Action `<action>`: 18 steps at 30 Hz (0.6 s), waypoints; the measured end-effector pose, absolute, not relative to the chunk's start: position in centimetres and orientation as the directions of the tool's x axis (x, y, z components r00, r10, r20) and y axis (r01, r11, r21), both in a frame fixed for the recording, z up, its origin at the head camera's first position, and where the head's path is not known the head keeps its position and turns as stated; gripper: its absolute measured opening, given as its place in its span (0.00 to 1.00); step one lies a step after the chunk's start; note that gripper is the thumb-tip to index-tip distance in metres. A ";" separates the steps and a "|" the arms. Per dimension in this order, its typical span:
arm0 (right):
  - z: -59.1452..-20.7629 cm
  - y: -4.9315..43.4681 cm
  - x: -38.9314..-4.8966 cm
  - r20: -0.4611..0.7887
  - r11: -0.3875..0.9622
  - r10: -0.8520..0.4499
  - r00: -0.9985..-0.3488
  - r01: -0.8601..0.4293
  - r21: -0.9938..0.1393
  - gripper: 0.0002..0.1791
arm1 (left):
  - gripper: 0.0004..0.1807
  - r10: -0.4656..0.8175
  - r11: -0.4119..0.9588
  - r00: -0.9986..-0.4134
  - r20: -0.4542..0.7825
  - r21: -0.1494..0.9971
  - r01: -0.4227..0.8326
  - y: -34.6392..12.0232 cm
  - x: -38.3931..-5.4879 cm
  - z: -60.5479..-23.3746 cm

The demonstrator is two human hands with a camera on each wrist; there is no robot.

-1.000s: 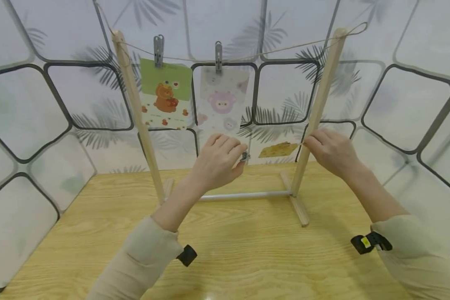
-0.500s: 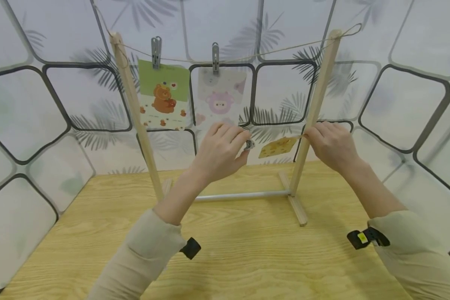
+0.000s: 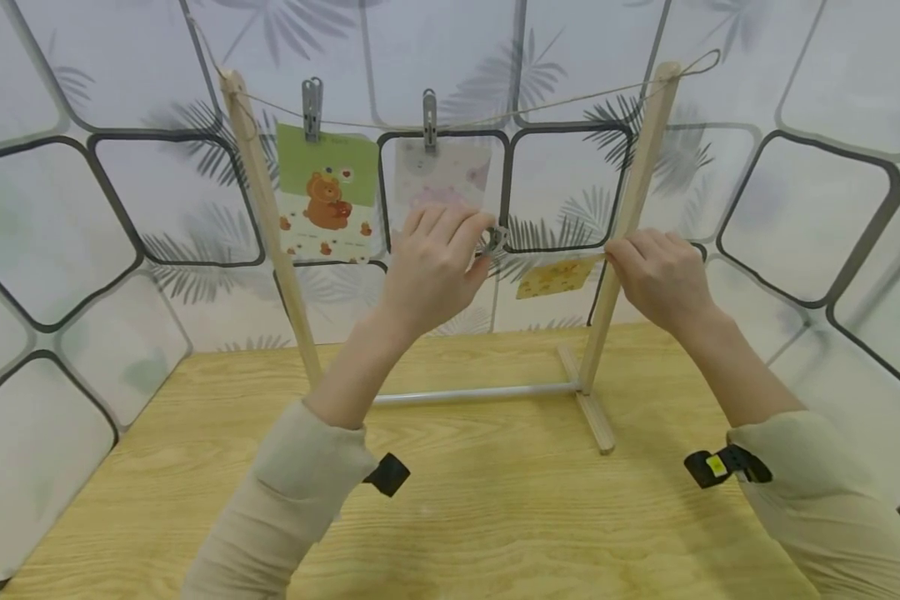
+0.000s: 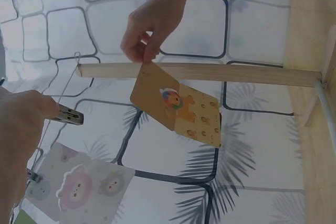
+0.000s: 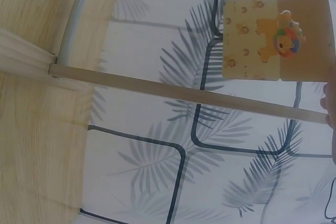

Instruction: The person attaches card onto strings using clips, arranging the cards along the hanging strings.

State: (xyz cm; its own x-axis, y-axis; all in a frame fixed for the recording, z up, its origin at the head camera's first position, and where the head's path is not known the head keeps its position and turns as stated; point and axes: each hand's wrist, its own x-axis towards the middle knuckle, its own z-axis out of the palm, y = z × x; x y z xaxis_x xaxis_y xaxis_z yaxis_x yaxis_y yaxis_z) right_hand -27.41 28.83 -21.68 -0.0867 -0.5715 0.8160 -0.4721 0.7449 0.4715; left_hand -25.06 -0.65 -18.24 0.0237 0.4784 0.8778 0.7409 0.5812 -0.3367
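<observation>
My left hand (image 3: 438, 267) pinches a grey clothespin (image 3: 497, 240), which shows side-on in the left wrist view beyond the fingers. In my right hand (image 3: 660, 275), a yellow-and-orange card (image 3: 558, 277) with a lion picture is pinched at one corner or edge. The card (image 4: 176, 106) hangs tilted below those fingertips in the left wrist view. In the right wrist view the card's (image 5: 278, 38) printed face shows, with only a sliver of the hand. Both hands are below a twine line (image 3: 543, 105); the right is beside the right wooden post (image 3: 637, 183).
A green bear card (image 3: 328, 196) and a pale pink animal card (image 3: 412, 171), partly behind my left hand, hang from the twine by grey clothespins (image 3: 430, 121). The left post (image 3: 270, 225) and a white bar (image 3: 480, 393) complete the stand on the wooden table (image 3: 480, 500).
Both hands have risen, the left one more, with the clothespin and the lion card in them. The left hand now covers part of the pink card.
</observation>
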 end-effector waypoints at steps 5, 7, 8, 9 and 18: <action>-21.3 28.5 -27.5 0.819 0.746 -0.567 -0.091 -0.477 0.464 0.12 | 0.12 0.446 0.614 0.036 0.894 -0.334 0.715 -0.6 -25.0 -16.7; -21.2 28.4 -27.5 0.822 0.749 -0.562 -0.095 -0.480 0.457 0.10 | 0.12 0.437 0.618 0.053 0.898 -0.342 0.708 -0.5 -24.9 -16.3; -21.1 28.4 -27.5 0.823 0.751 -0.559 -0.099 -0.480 0.453 0.10 | 0.11 0.433 0.619 0.062 0.899 -0.347 0.705 -0.5 -24.9 -16.0; -21.0 28.3 -27.5 0.823 0.753 -0.558 -0.102 -0.478 0.452 0.09 | 0.11 0.428 0.622 0.072 0.901 -0.352 0.699 -0.4 -24.9 -15.8; -20.3 28.0 -27.5 0.835 0.780 -0.537 -0.121 -0.449 0.437 0.07 | 0.10 0.400 0.659 0.066 0.914 -0.337 0.672 -0.2 -25.1 -14.2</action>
